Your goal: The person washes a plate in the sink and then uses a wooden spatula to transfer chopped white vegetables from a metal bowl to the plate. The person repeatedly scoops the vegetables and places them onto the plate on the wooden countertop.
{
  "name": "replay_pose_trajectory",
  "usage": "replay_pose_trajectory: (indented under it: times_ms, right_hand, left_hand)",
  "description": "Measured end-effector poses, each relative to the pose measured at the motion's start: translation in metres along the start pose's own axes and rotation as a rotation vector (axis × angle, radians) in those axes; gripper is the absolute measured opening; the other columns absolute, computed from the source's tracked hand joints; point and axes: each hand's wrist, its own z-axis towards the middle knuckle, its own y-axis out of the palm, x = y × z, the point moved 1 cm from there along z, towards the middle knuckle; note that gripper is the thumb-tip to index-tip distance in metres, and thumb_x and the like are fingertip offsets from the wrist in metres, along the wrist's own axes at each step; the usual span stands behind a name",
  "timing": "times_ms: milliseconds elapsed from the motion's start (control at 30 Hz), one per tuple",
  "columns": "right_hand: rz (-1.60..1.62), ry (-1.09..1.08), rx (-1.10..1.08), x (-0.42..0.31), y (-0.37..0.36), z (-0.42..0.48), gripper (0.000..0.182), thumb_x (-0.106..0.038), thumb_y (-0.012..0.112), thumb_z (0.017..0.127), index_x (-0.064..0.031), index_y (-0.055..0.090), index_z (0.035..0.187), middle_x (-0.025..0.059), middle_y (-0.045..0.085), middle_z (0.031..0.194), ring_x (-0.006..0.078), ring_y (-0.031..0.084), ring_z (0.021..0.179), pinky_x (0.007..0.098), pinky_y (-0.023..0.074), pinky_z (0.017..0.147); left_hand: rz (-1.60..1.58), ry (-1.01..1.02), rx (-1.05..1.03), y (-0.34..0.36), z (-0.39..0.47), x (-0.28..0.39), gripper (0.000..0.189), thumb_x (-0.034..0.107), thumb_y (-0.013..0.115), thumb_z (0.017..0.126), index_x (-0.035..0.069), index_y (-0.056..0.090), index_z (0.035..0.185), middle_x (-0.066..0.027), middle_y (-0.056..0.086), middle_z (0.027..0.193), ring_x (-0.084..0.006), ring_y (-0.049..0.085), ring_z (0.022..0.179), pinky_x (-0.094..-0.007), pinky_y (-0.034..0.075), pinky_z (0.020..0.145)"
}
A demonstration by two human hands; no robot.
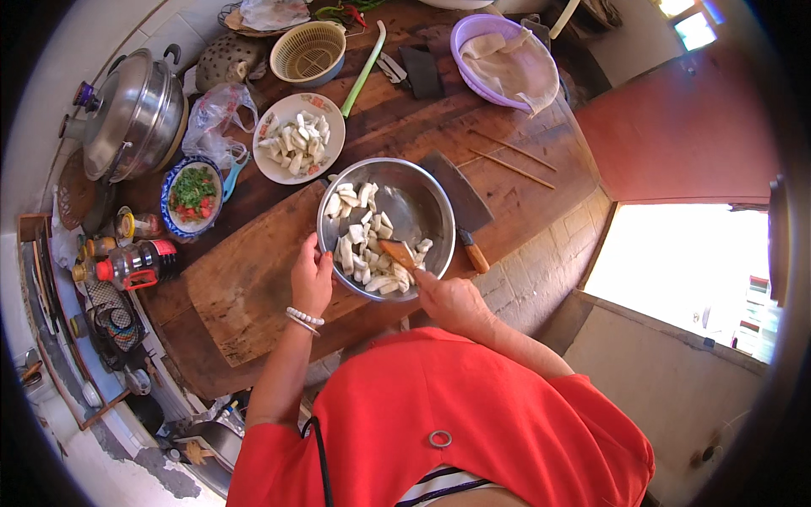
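Observation:
My left hand (313,275) grips the near-left rim of a steel bowl (415,190), thumb and fingers at its edge. My right hand (450,301) holds a brown spatula (397,253), its blade down among pale, cut pieces of food (358,253) in the bowl. The bowl stands over the edge of a wooden cutting board (247,291). Behind it to the left, a flowered plate (269,166) carries more pale pieces. A cleaver (457,193) lies right of the bowl, its blade partly under the rim and its wooden handle towards me.
At left are a blue-rimmed bowl (166,206) of chopped greens and red pieces, a dark bottle (149,260) and a steel steamer pot (136,120). Farther back lie a green onion (363,70), a basket (279,63) and a purple basin (459,57) with cloth. Chopsticks (516,170) lie right.

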Motion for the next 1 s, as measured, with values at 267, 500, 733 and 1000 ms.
replay_pose_trajectory:
  times_ms: [267,500,733,1000]
  right_hand:
    - [-0.020,0.042,0.084,0.014,-0.015,-0.018,0.037,-0.022,0.047,0.090,-0.0117,0.050,0.125,0.0201,0.063,0.067,0.0405,0.063,0.063,0.0518,0.0501,0.058]
    - [-0.040,0.148,0.043,0.028,0.000,-0.021,0.028,-0.022,0.050,0.090,-0.0083,0.052,0.115,0.0225,0.062,0.068,0.0404,0.063,0.065,0.0513,0.0498,0.059]
    - [0.178,0.159,-0.084,0.006,0.024,-0.034,0.041,-0.022,0.049,0.092,-0.0073,0.043,0.129,0.0212,0.065,0.075,0.0394,0.065,0.071,0.0495,0.0526,0.066]
    - [0.292,0.154,-0.047,0.019,0.010,-0.038,0.040,-0.025,0.049,0.092,-0.0128,0.046,0.130,0.0236,0.063,0.075,0.0392,0.064,0.072,0.0492,0.0515,0.067]
  left_hand:
    - [-0.059,0.003,-0.034,-0.002,0.002,-0.002,0.037,0.008,0.052,0.094,0.002,0.047,0.129,-0.0045,0.056,0.079,-0.0114,0.056,0.056,-0.0261,0.050,0.047]
    - [-0.369,-0.243,-0.138,-0.002,0.000,-0.005,0.035,0.007,0.042,0.098,0.003,0.043,0.132,-0.0058,0.055,0.086,-0.0129,0.061,0.059,-0.0268,0.057,0.050]
    - [-0.409,-0.291,-0.176,-0.002,-0.003,0.002,0.034,0.008,0.039,0.099,0.005,0.042,0.132,-0.0064,0.056,0.090,-0.0134,0.063,0.063,-0.0271,0.058,0.053]
    - [-0.398,-0.284,-0.175,-0.004,-0.003,0.002,0.033,0.009,0.039,0.099,0.005,0.043,0.131,-0.0056,0.057,0.090,-0.0123,0.062,0.064,-0.0263,0.058,0.053]
